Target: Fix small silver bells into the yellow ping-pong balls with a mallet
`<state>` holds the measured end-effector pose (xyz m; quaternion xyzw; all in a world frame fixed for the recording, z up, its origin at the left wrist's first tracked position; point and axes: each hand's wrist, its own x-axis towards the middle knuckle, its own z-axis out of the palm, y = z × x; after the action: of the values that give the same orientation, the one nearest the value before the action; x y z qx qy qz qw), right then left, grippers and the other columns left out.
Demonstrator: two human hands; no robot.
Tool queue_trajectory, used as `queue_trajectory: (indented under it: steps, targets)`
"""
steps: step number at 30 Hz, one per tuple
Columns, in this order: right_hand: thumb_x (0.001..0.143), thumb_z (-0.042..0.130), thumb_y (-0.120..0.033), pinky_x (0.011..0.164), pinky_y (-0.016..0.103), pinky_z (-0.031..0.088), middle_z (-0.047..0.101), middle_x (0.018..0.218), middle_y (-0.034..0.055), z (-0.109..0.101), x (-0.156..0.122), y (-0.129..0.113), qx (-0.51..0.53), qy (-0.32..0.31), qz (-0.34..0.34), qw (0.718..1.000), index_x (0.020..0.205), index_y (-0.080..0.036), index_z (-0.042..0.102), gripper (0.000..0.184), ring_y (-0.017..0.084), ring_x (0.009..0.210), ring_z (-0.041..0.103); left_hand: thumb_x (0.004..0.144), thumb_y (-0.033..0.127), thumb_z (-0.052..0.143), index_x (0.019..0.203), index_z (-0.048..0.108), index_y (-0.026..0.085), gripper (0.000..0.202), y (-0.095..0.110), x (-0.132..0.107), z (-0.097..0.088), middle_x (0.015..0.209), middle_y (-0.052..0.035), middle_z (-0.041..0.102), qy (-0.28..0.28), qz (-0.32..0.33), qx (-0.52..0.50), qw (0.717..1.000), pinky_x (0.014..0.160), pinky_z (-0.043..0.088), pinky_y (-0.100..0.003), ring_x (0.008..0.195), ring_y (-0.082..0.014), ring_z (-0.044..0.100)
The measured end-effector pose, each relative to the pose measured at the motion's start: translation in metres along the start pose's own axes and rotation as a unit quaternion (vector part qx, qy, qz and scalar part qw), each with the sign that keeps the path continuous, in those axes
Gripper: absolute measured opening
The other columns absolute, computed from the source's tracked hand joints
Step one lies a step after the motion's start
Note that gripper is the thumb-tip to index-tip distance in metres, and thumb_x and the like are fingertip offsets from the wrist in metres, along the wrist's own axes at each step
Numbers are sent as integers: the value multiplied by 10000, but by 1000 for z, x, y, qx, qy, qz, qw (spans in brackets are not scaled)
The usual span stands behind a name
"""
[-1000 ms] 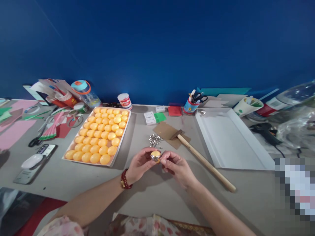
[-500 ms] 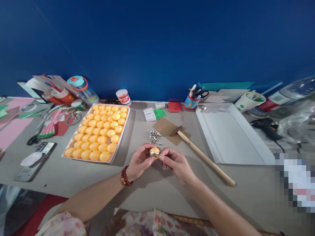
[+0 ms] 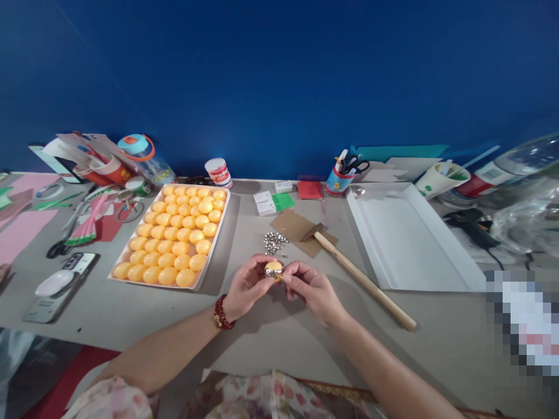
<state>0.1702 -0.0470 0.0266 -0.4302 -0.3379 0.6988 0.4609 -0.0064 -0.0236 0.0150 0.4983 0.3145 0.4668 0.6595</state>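
Observation:
Between the fingertips of my left hand (image 3: 248, 285) sits a yellow ball (image 3: 273, 266), its lower front covered with shiny silver pieces. My right hand (image 3: 312, 291) pinches thumb and forefinger together at the ball's right side; anything held there is too small or too hidden to name. Just beyond the hands lies a loose pile of small silver pieces (image 3: 274, 241), too small to tell their exact kind. A shallow white tray (image 3: 212, 247) of many yellow balls stands to the left, past my left hand.
A wooden-handled hammer (image 3: 367, 279) lies at the right, its head on brown sheets (image 3: 292, 226). Farther right is a white tray (image 3: 413, 244) with a silver-covered ball (image 3: 358, 191) in its corner. Small white boxes (image 3: 265, 203), a pen cup (image 3: 338, 181) and a phone (image 3: 61, 288) lie around.
Both hands keep their hold at the ball, with barely any shift of the fingers. At the far left edge, part of another person's hand shows slightly more.

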Motion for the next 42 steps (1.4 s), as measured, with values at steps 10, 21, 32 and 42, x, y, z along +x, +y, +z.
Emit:
queue_trajectory:
  steps: [10,21,32,42]
  targets:
    - [738,788,-448,550,229,428,611,743,-13,1,0,-2,3,1,3,1000,766,-181,633,310,86,543,542,833,258,704,1083,640,174,271,0,1,2,1028,-91,696,2,11,6,1000,786,555,-293,906,-182,649]
    - [739,777,-470,531,234,478,602,725,-20,1,-1,-2,-19,6,-3,1000,777,-185,634,321,92,525,551,833,252,702,1087,647,171,272,-1,1,0,1044,-101,691,6,8,22,1000,787,547,-287,893,-177,645]
    - [747,769,-474,536,242,504,575,666,-36,1,0,-4,-43,9,-9,999,769,-185,633,320,98,512,570,856,241,679,1117,637,182,271,-5,0,-3,1067,-91,686,-1,-3,23,1000,818,527,-294,916,-177,645]
    - [715,786,-486,526,249,524,584,668,-28,3,-1,-7,-46,13,-12,999,739,-189,636,333,105,526,559,831,272,708,1107,640,184,298,-6,0,-4,1053,-93,699,2,-8,18,1000,795,533,-294,897,-186,660]
